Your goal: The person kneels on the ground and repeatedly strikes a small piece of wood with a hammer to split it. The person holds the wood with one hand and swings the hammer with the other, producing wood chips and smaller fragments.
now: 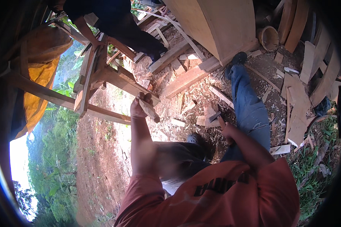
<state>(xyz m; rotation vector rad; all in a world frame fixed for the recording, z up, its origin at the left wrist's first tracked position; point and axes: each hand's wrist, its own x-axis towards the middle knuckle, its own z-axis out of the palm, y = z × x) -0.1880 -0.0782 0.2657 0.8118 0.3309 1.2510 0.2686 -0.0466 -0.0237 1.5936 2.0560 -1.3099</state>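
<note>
My left hand (137, 107) is closed around a short wooden block (149, 111), raised beside the end of a timber beam (130, 86). Lower and to the right, my right hand (227, 131) grips the wooden handle of a hammer (215, 116) close to my knee. Its dark head hangs over a pale wood offcut (210, 111) on the ground. I cannot tell whether the block touches the beam.
A co-worker in dark clothes (102, 22) stands at the upper left, one arm reaching to a wooden frame (89, 75). A large wooden panel (231, 26) rises ahead. Planks (193, 76), shavings and a bucket (269, 38) lie around; an orange tarp (41, 94) hangs left.
</note>
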